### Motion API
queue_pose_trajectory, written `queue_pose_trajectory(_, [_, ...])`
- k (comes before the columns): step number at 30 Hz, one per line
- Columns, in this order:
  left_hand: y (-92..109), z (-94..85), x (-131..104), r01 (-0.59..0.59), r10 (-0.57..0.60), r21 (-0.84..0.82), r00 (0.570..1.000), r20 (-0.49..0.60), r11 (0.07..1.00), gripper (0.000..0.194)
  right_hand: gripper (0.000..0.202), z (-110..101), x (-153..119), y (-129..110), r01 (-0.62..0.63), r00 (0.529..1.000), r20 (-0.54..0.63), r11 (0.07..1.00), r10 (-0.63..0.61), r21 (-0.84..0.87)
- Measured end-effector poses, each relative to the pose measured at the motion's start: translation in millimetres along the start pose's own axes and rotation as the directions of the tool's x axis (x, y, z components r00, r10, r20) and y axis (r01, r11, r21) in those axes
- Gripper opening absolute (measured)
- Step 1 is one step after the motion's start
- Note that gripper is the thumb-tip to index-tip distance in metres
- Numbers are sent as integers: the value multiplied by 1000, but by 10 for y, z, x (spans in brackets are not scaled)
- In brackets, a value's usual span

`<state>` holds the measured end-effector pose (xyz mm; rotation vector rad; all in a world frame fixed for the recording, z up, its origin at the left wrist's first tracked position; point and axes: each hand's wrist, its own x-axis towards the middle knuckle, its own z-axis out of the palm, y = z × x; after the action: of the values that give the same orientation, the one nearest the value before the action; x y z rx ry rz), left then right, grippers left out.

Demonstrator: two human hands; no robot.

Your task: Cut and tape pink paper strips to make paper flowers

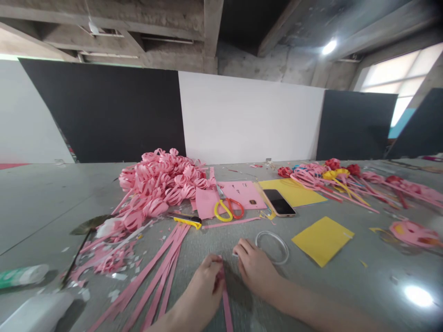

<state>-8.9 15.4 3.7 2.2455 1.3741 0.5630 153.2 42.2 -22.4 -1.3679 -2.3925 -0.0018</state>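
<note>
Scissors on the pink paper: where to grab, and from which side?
Scissors: I'd grip the yellow loop and red loop together, coming from above on the person's near side. Both loops face the person and the blades point away, over the pink paper. The loops sit splayed, so squeeze them inward before lifting.

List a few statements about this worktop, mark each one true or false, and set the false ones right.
1. The left hand holds a pink strip. True.
2. Both scissor handles are blue. False: the scissors have one yellow loop and one red-orange loop.
3. The phone lies with its screen up and dark. True.
4. The white ring lies to the left of the utility knife. False: the white ring is to the right of the utility knife.
</note>
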Motion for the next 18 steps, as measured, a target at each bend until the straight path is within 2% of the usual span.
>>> queue_pose_trajectory(5, [-13,-52,-32,-127,132,132,991,-26,983,32,16,14,-1,13,-11,999,-43,999,13,46])
queue_pose_trajectory(10, [-5,21,-96,-207,206,294,978,35,933,29,17,-15,34,58,-55,988,-128,967,89,250])
queue_pose_trajectory(15, [16,121,-123,-326,324,311,944,62,893,29,17,-12,72,116,-80,965,-208,931,163,356])
queue_pose_trajectory(18, [26,122,-123,-348,350,289,935,47,892,28,17,-36,92,131,-83,972,-176,924,158,373])
